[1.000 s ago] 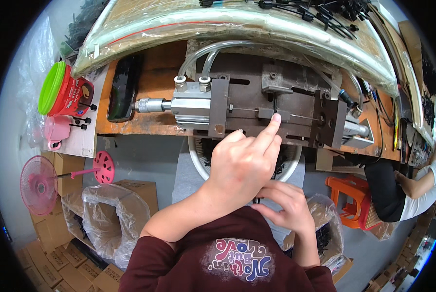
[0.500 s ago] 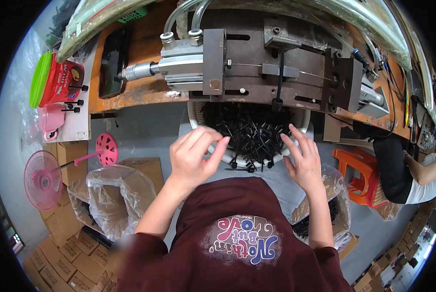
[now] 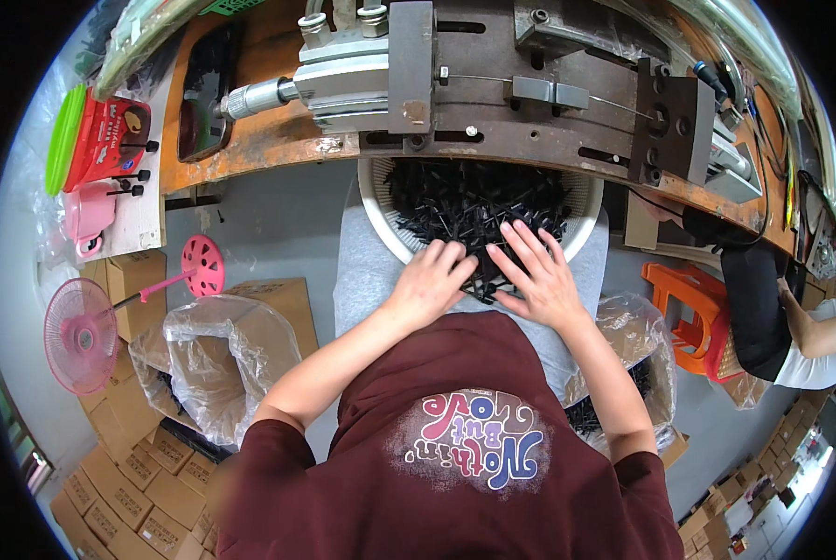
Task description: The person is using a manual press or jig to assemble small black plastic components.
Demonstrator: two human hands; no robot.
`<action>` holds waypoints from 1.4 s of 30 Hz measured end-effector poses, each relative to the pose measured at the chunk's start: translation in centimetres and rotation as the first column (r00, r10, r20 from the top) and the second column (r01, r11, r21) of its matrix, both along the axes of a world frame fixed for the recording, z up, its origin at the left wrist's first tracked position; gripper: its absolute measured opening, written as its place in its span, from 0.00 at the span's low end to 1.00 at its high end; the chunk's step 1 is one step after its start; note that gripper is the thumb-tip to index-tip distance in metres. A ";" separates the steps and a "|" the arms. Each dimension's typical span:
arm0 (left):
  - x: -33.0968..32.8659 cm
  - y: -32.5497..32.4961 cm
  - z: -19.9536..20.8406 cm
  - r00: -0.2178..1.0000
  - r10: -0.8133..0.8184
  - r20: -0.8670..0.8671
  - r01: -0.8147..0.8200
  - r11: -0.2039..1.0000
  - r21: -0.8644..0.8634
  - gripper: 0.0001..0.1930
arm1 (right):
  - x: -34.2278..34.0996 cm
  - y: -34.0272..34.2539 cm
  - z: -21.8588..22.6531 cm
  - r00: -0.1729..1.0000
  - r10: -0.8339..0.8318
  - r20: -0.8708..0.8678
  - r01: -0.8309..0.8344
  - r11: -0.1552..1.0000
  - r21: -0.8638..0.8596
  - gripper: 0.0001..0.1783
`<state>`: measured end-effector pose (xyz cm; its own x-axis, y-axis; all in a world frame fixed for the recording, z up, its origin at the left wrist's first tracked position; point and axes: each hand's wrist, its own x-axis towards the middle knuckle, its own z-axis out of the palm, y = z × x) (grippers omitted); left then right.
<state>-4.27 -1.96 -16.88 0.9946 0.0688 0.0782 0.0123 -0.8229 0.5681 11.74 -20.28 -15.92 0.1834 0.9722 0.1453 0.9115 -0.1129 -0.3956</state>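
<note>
On my lap a white basket [image 3: 373,207] holds a heap of black rod-like parts [image 3: 474,191], some with thick knob ends. My left hand [image 3: 430,283] rests at the heap's near left edge, its fingers bent and slightly apart, their tips down among the parts. Beside it, my right hand [image 3: 541,282] lies over the near right side of the heap, fingers spread and touching the parts. Above the basket stands a metal clamping machine [image 3: 493,121]. Two small grey blocks [image 3: 549,91] sit on a thin rod across its middle, with no black part hanging there.
The wooden bench edge [image 3: 259,154] runs close beyond the basket. At left are a red tub [image 3: 110,135], a pink cup [image 3: 90,213], a pink fan [image 3: 82,336] and a plastic-lined box [image 3: 222,364]. An orange stool [image 3: 684,317] and a seated person [image 3: 763,308] are at right.
Both hands have come down onto the heap and closer together; the right has moved left. The black part that hung in the machine is gone from there. The view has tilted slightly downward.
</note>
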 end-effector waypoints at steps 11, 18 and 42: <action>3.2 3.9 -0.1 0.985 0.107 0.132 -0.117 0.991 0.064 0.23 | 1.4 6.4 -1.3 0.984 -0.148 0.097 0.125 0.969 0.212 0.42; 1.9 4.7 2.0 0.939 0.319 0.125 -0.299 0.941 -0.157 0.29 | 2.9 8.3 -0.9 0.953 -0.302 0.020 0.290 0.930 0.225 0.42; -40.7 -11.8 -5.4 -0.058 0.127 -0.990 -0.969 0.229 0.087 0.22 | -0.6 0.5 3.1 0.862 -0.408 -0.300 0.450 0.890 0.080 0.46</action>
